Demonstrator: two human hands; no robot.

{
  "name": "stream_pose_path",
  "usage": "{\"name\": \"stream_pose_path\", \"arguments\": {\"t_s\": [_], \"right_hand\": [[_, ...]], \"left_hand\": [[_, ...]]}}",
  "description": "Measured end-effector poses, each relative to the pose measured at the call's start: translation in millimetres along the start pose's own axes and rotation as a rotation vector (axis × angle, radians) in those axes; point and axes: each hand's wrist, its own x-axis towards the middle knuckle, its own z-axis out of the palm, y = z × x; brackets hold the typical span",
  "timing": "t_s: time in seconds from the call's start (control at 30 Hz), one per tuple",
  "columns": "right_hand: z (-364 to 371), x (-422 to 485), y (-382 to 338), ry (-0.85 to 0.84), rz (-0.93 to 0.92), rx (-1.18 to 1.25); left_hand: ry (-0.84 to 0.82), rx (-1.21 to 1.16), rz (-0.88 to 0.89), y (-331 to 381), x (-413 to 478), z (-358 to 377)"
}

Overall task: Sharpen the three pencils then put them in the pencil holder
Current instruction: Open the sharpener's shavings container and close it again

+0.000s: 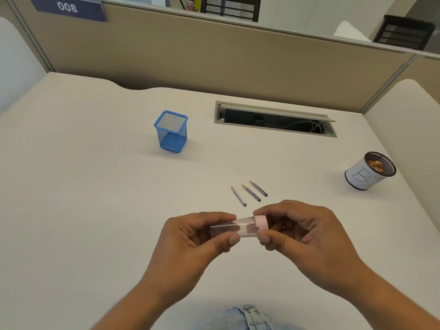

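Three short grey pencils lie side by side on the white desk, tips pointing away: the left pencil [238, 196], the middle pencil [251, 193] and the right pencil [258, 188]. Just in front of them I hold a sharpener [240, 227] with both hands. My left hand [190, 236] grips its clear tube body. My right hand [302, 232] pinches its pink cap end. The blue mesh pencil holder [171, 132] stands upright and empty, far left of the pencils.
A round mesh cup [370, 171] wrapped in white paper holds pencil shavings at the right edge of the desk. An open cable slot [273, 120] is cut into the desk at the back. A beige partition wall closes off the far side.
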Motion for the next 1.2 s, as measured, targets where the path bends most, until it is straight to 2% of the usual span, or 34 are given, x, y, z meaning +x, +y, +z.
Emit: {"name": "stream_pose_path", "arguments": {"t_s": [0.27, 0.43, 0.57, 0.7, 0.8, 0.9, 1.03, 1.2], "right_hand": [[1, -2, 9, 0.005, 0.018, 0.004], [-2, 2, 16, 0.017, 0.039, -0.01], [-9, 11, 37, 0.032, 0.089, -0.081], [-13, 19, 74, 0.02, 0.173, -0.118], [-16, 30, 104, 0.021, 0.221, -0.214], [-18, 45, 135, -0.011, 0.235, -0.345], [-22, 63, 169, -0.066, 0.167, -0.545], [-26, 76, 189, -0.078, 0.127, -0.593]], "left_hand": [[-0.025, -0.018, -0.015, -10, 3, 0], [-0.023, 0.061, 0.0, -13, 10, 0], [-0.055, 0.424, 0.039, -28, 31, 0], [-0.13, 0.664, 0.061, -59, 60, -4], [-0.116, 0.881, 0.088, -86, 80, -2], [-0.176, 1.131, 0.125, -107, 101, 4], [-0.195, 1.212, 0.111, -126, 124, 9], [-0.183, 1.232, 0.107, -136, 134, 12]]}}
